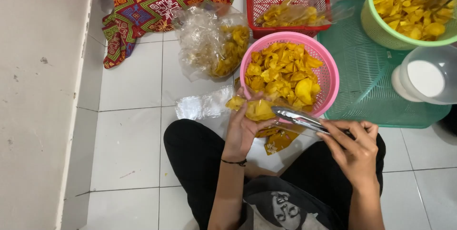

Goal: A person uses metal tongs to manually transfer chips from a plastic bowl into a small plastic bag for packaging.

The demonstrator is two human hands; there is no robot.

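Left hand (242,127) clasped on a clear bag of yellow chips (257,110), right hand (354,149) gripping metal tongs (299,118) at the bag, pink basket (328,75) just beyond on the tiled floor (131,139)

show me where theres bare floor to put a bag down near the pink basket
Bare white tiles lie left of the clear bag of chips, between the wall and the person's knee. It is crowded on the other side: pink basket, red basket, green mat and green basket sit tightly together.

green basket (376,25) cropped, red basket (285,1) cropped
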